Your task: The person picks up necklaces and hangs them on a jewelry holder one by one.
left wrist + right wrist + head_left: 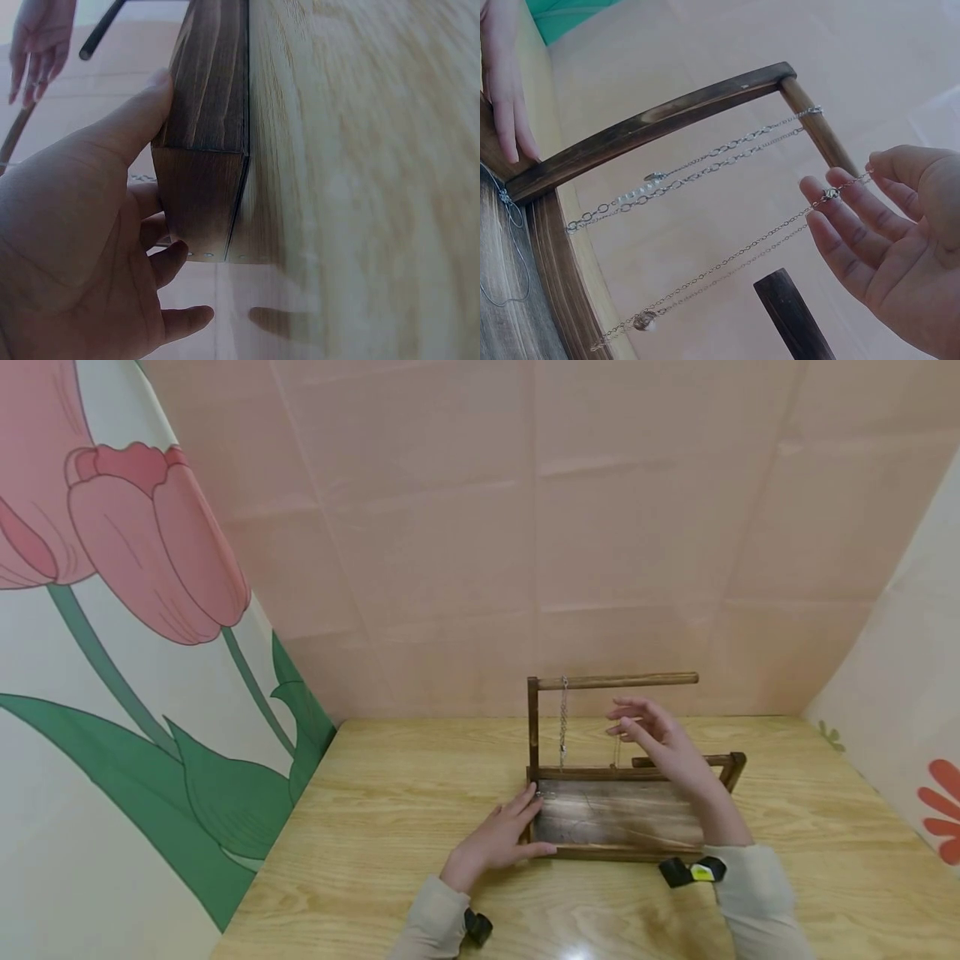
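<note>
A dark wooden jewelry stand (622,853) has a shallow tray and an upper bar on a post. My left hand (498,837) rests spread on its left end, thumb along the front rim (212,75) and fingers over the side. My right hand (667,747), raised below the bar's free end, pinches a thin chain necklace (735,259) near its clasp. The necklace hangs in a loop from the fingertips, and a small round pendant (645,321) sits low on it. A silver chain bracelet or necklace (727,154) with pale beads hangs from the upper bar (622,681).
A lower bar (675,761) reaches leftward from the stand's right post, just under the right hand. Thin cord (517,217) lies in the tray. The stand is on a light wood-grain table (405,777), before a pink backdrop (450,568) and tulip-printed side cloth (157,543).
</note>
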`<action>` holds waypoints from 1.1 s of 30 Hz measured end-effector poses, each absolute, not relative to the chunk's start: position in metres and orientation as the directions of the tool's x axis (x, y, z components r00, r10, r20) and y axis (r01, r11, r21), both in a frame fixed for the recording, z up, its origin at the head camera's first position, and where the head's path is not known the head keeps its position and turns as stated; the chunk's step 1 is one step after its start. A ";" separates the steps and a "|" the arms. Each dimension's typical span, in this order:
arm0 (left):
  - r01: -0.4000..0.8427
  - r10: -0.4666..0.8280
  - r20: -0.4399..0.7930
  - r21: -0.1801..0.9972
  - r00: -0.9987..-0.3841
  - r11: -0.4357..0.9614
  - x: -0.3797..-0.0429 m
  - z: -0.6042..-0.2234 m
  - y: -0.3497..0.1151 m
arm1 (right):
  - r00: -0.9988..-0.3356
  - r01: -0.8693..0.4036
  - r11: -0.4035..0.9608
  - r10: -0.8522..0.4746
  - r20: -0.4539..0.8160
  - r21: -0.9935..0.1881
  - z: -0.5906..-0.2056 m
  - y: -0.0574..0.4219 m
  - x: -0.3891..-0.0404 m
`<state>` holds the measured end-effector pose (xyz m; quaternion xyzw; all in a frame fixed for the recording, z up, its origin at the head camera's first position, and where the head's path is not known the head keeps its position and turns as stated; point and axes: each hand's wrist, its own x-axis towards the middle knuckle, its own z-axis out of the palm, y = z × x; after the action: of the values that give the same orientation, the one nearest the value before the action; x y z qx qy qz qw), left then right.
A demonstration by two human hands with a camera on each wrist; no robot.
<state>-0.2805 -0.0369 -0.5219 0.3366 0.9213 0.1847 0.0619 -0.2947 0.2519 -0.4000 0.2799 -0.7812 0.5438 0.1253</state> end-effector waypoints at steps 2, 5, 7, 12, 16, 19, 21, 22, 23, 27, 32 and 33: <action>0.596 0.642 0.008 0.381 -0.767 0.707 -0.280 -0.522 -0.037 | -0.809 -0.579 0.259 -0.298 0.506 -0.773 -0.399 0.253 -0.294; 0.594 0.640 0.007 0.382 -0.768 0.708 -0.280 -0.522 -0.037 | -0.805 -0.587 0.265 -0.292 0.516 -0.765 -0.398 0.255 -0.295; 0.591 0.639 0.003 0.385 -0.769 0.709 -0.280 -0.521 -0.037 | -0.802 -0.592 0.265 -0.289 0.523 -0.761 -0.397 0.256 -0.295; 0.590 0.639 0.002 0.385 -0.769 0.710 -0.279 -0.521 -0.037 | -0.798 -0.598 0.268 -0.285 0.531 -0.755 -0.395 0.258 -0.295; 0.590 0.638 0.005 0.385 -0.770 0.709 -0.279 -0.521 -0.037 | -0.791 -0.608 0.271 -0.281 0.543 -0.746 -0.394 0.260 -0.294; 0.587 0.637 0.003 0.392 -0.770 0.708 -0.279 -0.520 -0.037 | -0.784 -0.619 0.278 -0.279 0.555 -0.734 -0.393 0.261 -0.294; 0.586 0.638 0.000 0.396 -0.770 0.707 -0.279 -0.519 -0.036 | -0.782 -0.622 0.281 -0.277 0.559 -0.731 -0.392 0.263 -0.293; 0.585 0.638 -0.003 0.398 -0.770 0.707 -0.279 -0.519 -0.036 | -0.781 -0.623 0.284 -0.275 0.560 -0.729 -0.392 0.263 -0.293; 0.584 0.638 -0.004 0.399 -0.770 0.707 -0.279 -0.519 -0.036 | -0.781 -0.623 0.285 -0.273 0.562 -0.729 -0.391 0.264 -0.293; 0.584 0.640 -0.005 0.403 -0.769 0.705 -0.278 -0.519 -0.036 | -0.783 -0.621 0.281 -0.266 0.563 -0.732 -0.391 0.266 -0.293; 0.585 0.640 -0.002 0.403 -0.769 0.704 -0.279 -0.519 -0.036 | -0.781 -0.624 0.294 -0.259 0.568 -0.724 -0.391 0.271 -0.292; 0.586 0.639 0.001 0.400 -0.769 0.704 -0.279 -0.519 -0.036 | -0.780 -0.625 0.297 -0.257 0.570 -0.722 -0.391 0.271 -0.292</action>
<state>-0.2786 -0.0365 -0.5194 0.3328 0.9205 0.1925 0.0690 -0.2923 0.2714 -0.3909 0.2806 -0.7856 0.5224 0.1764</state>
